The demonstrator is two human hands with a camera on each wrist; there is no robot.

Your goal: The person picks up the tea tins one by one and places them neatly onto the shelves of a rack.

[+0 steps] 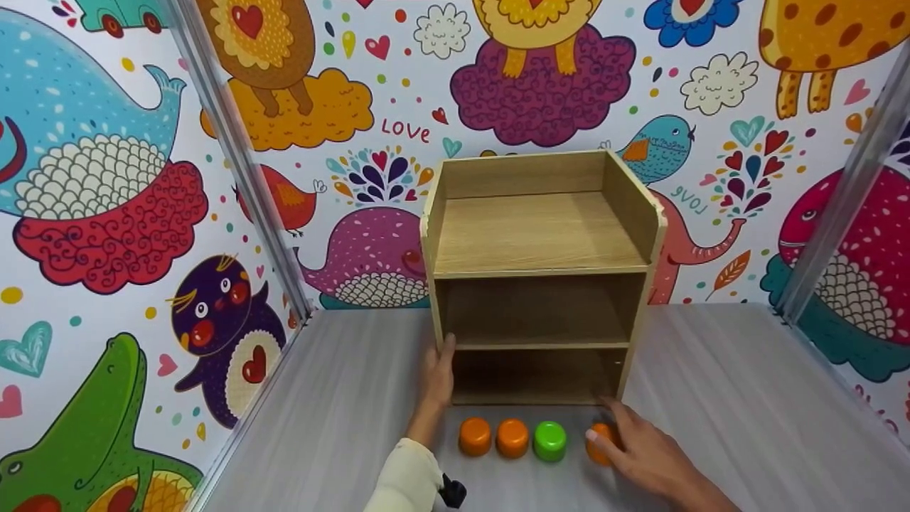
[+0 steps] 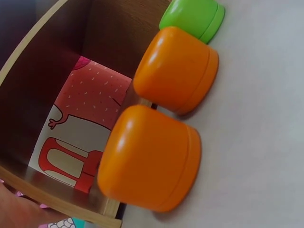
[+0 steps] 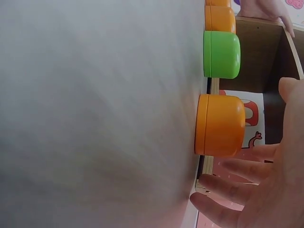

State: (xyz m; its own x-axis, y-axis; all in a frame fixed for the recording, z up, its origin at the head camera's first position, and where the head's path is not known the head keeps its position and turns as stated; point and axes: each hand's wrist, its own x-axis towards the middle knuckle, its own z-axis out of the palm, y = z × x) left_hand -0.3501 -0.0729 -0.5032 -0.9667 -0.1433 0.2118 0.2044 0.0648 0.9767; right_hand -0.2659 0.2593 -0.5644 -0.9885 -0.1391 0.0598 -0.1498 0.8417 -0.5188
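Observation:
A small wooden shelf unit (image 1: 542, 235) stands upright against the patterned wall. My left hand (image 1: 437, 373) rests against its left side panel, near the lower front edge; part of that hand is hidden behind the panel in the left wrist view. Before the shelf is a row of rounded plastic pots, each with a seam near its base: an orange pot (image 1: 475, 436) at the left, a second orange pot (image 1: 512, 438), a green pot (image 1: 549, 441) and a right-hand orange pot (image 3: 221, 125). Around this last one my right hand (image 1: 643, 448) reaches with spread fingers, apparently without gripping it.
The shelf has a raised top tray and two compartments below. Grey tabletop (image 1: 718, 398) extends on both sides. Walls with animal prints (image 1: 341, 242) enclose the back and sides, joined by metal corner posts (image 1: 234, 153).

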